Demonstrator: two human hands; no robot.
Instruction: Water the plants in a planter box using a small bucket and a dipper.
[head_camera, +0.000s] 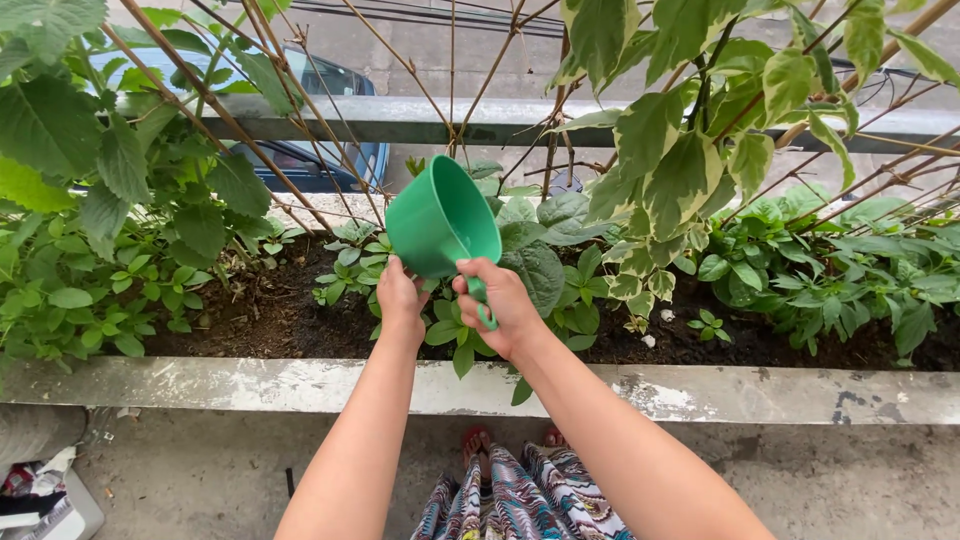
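Observation:
A green plastic cup (438, 222) with a handle is tipped forward over the soil of a planter bed (250, 315). My right hand (505, 305) grips the handle. My left hand (400, 298) supports the cup's underside from the left. Small green plants (455, 335) grow directly below the cup. The cup's mouth faces away, so its inside is hidden.
A worn concrete ledge (700, 392) fronts the bed. Leafy shrubs (90, 200) crowd the left, variegated leaves (680, 170) hang on the right, thin bare stems (300, 110) cross overhead. A metal rail (400, 118) runs behind. My patterned skirt (510, 500) and feet are below.

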